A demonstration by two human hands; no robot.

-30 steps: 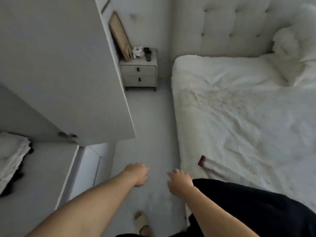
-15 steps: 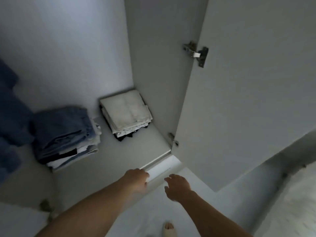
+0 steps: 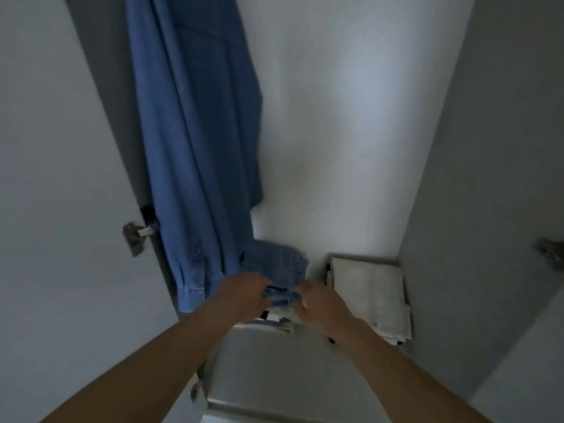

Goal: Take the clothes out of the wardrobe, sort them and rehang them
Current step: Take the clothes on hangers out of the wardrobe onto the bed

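both hands have come forward from the shelf's front edge onto the folded denim stack (image 3: 276, 270) at the left of the wardrobe shelf (image 3: 259, 361). left hand (image 3: 244, 293) and right hand (image 3: 320, 306) curl around its front edge. a blue shirt (image 3: 195, 132) hangs above; a white folded pile (image 3: 369, 294) sits at the shelf's right.

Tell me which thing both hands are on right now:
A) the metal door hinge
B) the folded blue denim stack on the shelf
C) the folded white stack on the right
B: the left hand and right hand both meet the front of the folded blue denim stack, leaving the folded white stack beside it untouched.
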